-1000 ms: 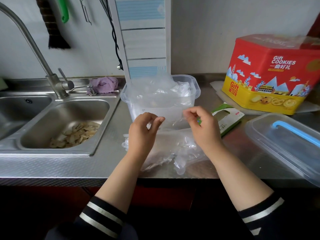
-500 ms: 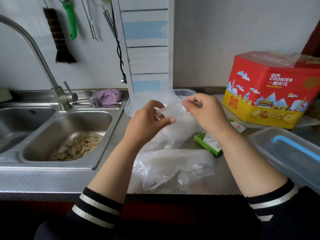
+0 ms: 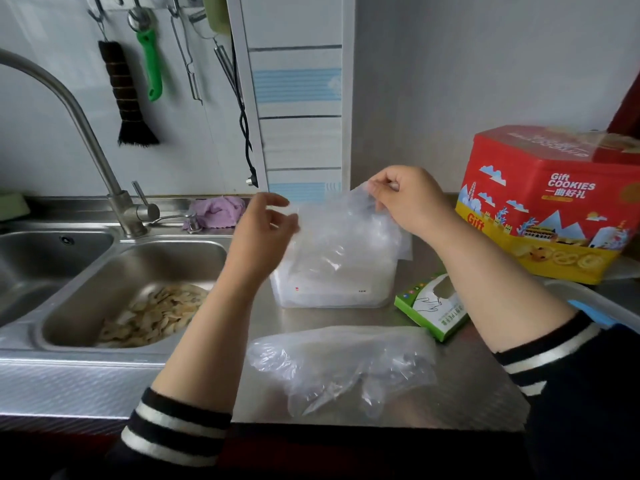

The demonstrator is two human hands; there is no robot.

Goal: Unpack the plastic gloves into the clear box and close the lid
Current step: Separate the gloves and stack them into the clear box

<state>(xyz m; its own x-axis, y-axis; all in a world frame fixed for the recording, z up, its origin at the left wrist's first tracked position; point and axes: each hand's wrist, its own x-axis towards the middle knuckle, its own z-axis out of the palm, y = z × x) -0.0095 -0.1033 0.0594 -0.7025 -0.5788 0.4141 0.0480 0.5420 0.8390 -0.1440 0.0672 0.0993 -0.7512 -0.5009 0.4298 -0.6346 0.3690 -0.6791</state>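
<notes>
My right hand (image 3: 407, 199) pinches the top corner of a thin clear plastic glove (image 3: 343, 233), which hangs down over the open clear box (image 3: 332, 294) on the steel counter. My left hand (image 3: 263, 230) hovers at the glove's left edge with its fingers loosely spread; it looks blurred and grips nothing that I can see. A loose pile of more plastic gloves (image 3: 343, 365) lies near the counter's front edge. The green and white glove package (image 3: 433, 308) lies to the right of the box. The box's lid (image 3: 595, 308), with a blue handle, rests at the far right.
A red and yellow cookie tin (image 3: 554, 202) stands at the back right. To the left is a double sink (image 3: 86, 289) with peelings (image 3: 152, 313) in its basin, a tall faucet (image 3: 104, 168) and a purple cloth (image 3: 216, 211). Utensils hang on the wall.
Both hands rose from the pile with one glove. The right hand carried it up over the box; the left hand's fingers came off it and spread.
</notes>
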